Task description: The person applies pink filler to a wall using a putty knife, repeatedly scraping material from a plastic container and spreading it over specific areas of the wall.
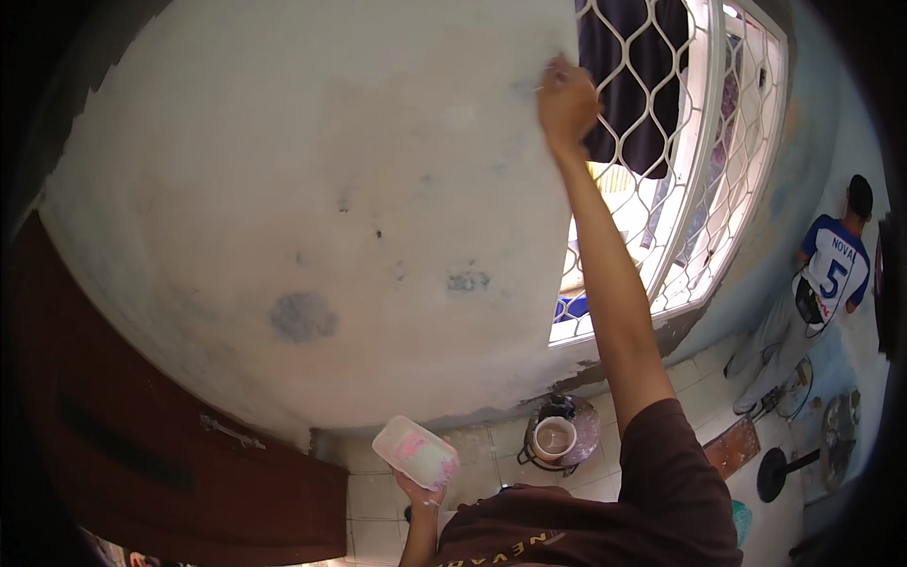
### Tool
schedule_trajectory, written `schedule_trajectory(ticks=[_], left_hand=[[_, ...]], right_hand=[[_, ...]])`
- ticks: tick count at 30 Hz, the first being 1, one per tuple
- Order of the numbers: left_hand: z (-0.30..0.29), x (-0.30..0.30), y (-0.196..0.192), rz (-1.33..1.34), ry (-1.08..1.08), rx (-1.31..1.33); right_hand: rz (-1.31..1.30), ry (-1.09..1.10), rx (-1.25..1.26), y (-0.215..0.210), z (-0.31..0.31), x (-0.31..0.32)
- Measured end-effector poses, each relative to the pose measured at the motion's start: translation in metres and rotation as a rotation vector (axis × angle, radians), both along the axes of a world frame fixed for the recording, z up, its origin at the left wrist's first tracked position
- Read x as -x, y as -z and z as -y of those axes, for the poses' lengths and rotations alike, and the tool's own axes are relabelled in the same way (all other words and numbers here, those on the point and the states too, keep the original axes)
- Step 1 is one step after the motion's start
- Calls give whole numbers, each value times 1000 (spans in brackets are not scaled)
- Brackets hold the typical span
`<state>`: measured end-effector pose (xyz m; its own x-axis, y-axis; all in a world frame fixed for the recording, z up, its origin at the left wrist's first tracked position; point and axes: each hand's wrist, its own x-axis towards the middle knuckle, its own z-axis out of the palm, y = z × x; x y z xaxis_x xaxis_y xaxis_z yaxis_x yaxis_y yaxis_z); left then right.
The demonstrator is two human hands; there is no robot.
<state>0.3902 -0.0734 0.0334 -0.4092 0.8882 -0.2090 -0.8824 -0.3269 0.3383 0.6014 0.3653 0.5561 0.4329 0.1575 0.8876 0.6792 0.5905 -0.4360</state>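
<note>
My right hand (569,99) is raised at the wall's edge beside the window grille. Its fingers are curled closed and slightly blurred, and whatever they hold is hidden. Low in front of me, my left hand (423,487) grips a white plastic tub (416,452) from below, tilted, with pink smears on it. The pale wall (397,123) carries a large grey patch (303,317), a smaller dark patch (468,281) and several specks.
A barred white window (652,161) with a dark cloth behind it stands at the right. Below are a round stool (584,430) bearing a cup (555,438), and a fan (839,439). A dark red cabinet (142,416) is at left. Another person (831,274) faces the far right wall.
</note>
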Motion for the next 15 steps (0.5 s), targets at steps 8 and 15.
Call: schedule_trajectory(ticks=[8,15], left_hand=[[-20,20,3,16,49,21],[-13,-1,-21,-113,22,20]], right_hand=[[795,-596,-9,103,79,144],[-20,-98,-469,-15,13,-1]])
